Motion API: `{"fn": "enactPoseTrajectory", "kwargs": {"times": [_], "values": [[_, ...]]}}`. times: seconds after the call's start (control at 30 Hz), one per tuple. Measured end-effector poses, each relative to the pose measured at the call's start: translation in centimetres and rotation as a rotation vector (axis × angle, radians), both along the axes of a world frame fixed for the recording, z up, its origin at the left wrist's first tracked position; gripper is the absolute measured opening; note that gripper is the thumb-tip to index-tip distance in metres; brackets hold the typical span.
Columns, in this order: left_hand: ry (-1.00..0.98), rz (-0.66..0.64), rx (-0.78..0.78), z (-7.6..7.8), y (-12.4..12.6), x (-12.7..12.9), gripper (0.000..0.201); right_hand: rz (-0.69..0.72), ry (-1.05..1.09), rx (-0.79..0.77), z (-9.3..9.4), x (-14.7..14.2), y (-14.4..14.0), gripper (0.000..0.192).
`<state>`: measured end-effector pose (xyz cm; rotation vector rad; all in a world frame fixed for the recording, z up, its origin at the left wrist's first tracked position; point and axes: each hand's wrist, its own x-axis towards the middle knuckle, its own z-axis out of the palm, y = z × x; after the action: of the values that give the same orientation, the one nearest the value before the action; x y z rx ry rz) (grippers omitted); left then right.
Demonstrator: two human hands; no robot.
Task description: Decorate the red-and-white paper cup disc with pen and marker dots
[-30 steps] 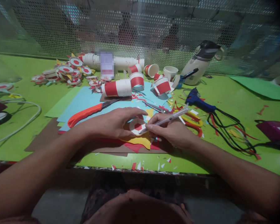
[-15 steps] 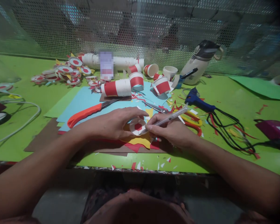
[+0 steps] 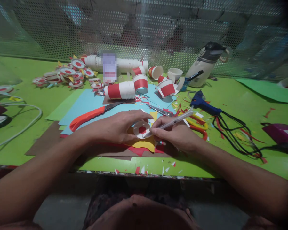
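Pen (image 3: 174, 120) / disc (image 3: 137, 132): next to no shift since the earlier frame; same spot, same grip, pen tip at the near edge. View has drifted a hair, nothing more I can make out.
Left hand (image 3: 114, 127): thumb and fingers curled around the disc's left side, gripping it.
Right hand (image 3: 179, 135): fingers pinched on the pen low down, writing grip. Tip on or just above the disc; contact can't be told.
Disc spot: between the hands, over yellow paper (image 3: 145, 146), white face up, red hexagon (image 3: 142, 130) at centre.
Disc grip: judgement – pin it hard at the rim, thumb clear of the tip; any spin would skew a mark.
Pen stroke: judgement – light, short strokes, wrist supported, hexagon corners as the angle reference. Turn the disc rather than the wrist.
Scissors (image 3: 197, 120): just beyond the right hand, yellow and orange handles; keep the knuckles off them.
Purple box (image 3: 278, 132): white label, text too small to read.
Cups (image 3: 121, 91): red and white, no legible brand.
Bottle (image 3: 198, 72): no readable writing.
Pixelated patch (image 3: 109, 67): blurred out, can't read.
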<state>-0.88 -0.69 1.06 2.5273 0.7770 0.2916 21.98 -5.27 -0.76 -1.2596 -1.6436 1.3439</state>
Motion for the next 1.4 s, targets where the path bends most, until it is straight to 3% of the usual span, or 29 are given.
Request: {"fn": "enactPoseTrajectory", "kwargs": {"times": [0.27,0.5,0.93,1.4], "values": [[0.011,0.014,-0.046,0.4,-0.1,0.2,0.055,0.022,0.002,-0.042,0.1,0.0,0.0,0.015],[-0.006,0.027,-0.073,-0.2,0.4,0.0,0.059,-0.134,0.203,-0.065,-0.9,0.5,0.7,0.034],[-0.025,0.076,-0.154,-1.0,1.1,-0.2,0.079,-0.187,0.317,-0.089,-1.1,0.4,1.0,0.029],[-0.03,0.145,-0.125,-1.7,1.1,0.5,0.078,-0.21,0.333,-0.078,-1.5,0.6,1.4,0.028]]}}
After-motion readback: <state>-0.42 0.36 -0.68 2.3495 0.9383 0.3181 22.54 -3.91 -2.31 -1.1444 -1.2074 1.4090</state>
